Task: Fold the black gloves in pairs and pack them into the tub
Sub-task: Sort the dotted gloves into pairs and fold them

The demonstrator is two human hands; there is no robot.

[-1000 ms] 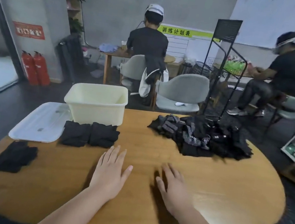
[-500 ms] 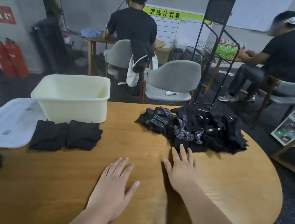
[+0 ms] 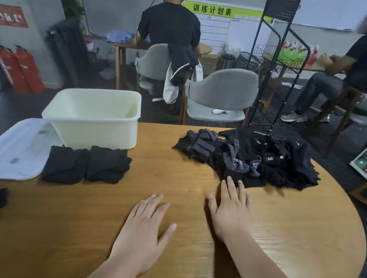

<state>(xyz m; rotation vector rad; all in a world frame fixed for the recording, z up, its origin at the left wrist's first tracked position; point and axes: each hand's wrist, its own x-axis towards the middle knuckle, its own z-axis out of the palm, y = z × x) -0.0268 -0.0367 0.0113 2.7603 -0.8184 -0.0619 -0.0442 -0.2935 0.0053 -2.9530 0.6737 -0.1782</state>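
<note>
While right hand (image 3: 231, 212) lies flat, fingers (image 3: 231, 188) spread, beside black knit glove heap (image 3: 253, 158): likely soft, light; pinch cuff.

Tub (image 3: 94, 131) is looking pale yellow, lid (image 3: 6, 154) white. Glove pile (image 3: 246, 157) is showing black, some w/ tiny white dots. Folded gloves (image 3: 86, 165) are looking plain black. Table (image 3: 283, 223) is showing brown wood lines.

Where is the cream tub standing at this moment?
In the head view, the cream tub stands at the far left of the wooden table, a white lid at its left and folded black gloves just in front of it.
</note>
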